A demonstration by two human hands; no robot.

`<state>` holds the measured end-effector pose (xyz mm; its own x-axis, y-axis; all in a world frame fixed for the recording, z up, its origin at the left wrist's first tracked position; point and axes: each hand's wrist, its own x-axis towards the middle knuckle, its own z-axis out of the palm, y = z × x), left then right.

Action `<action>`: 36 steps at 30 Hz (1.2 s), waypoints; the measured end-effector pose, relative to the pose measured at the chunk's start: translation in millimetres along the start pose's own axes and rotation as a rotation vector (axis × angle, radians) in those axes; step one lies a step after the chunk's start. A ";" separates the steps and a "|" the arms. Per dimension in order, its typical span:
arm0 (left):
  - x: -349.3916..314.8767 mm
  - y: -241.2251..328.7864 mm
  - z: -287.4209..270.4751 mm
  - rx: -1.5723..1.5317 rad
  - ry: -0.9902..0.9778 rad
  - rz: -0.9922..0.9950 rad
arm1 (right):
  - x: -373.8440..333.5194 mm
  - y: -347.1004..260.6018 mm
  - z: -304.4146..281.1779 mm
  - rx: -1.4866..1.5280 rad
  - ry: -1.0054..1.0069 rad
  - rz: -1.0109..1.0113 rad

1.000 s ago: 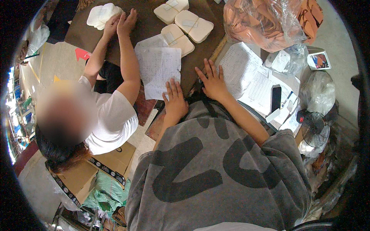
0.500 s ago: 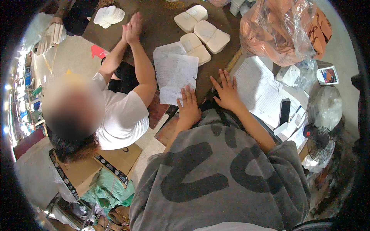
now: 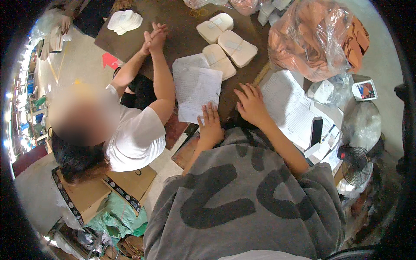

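My left hand point(image 3: 211, 128) lies with its fingers stretched over the lower edge of a written paper sheet point(image 3: 198, 93). The sheet overlaps another one on the brown table point(image 3: 175, 37). To the right, my right hand point(image 3: 251, 106) rests at the table's near edge with loosely spread, slightly bent fingers and holds nothing. Beyond the papers are three bundles of cream, rounded flat pieces: one bundle point(image 3: 220, 62) touches the sheets, another point(image 3: 237, 47) lies beside it, and a third point(image 3: 215, 27) is farther back.
A co-worker in a white shirt point(image 3: 138, 141) sits at my left, with clasped hands point(image 3: 155, 38) on the table near a white stack point(image 3: 125, 22). At right are more papers point(image 3: 284, 97), a phone point(image 3: 316, 131), a small fan point(image 3: 357, 164) and a plastic bag of orange-brown pieces point(image 3: 303, 39).
The co-worker's hands went from palms pressed together to interlaced fingers. My right hand's fingers have bent and drawn closer together. The view has shifted slightly; my left hand stays on the sheet.
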<state>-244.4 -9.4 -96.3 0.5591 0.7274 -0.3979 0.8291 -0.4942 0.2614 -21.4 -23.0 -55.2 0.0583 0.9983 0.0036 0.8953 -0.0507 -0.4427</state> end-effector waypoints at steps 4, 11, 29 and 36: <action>-3.3 -1.0 -2.3 -0.019 -0.015 0.014 | 11.1 -12.1 11.3 0.022 -0.022 -0.096; -5.3 -0.4 -5.5 0.039 0.044 0.034 | 17.7 -31.3 35.3 -0.170 -0.130 -0.224; -7.4 4.3 -20.7 0.032 -0.019 0.016 | 34.9 -21.5 28.1 0.130 0.086 0.016; -22.8 17.8 -35.4 -0.184 -0.088 0.231 | 53.4 -9.8 19.3 0.483 -0.011 0.487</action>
<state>-242.2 -18.0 -51.5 0.7371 0.5573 -0.3822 0.6716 -0.5418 0.5054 -35.6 31.4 -68.0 0.3978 0.8651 -0.3054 0.4702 -0.4781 -0.7419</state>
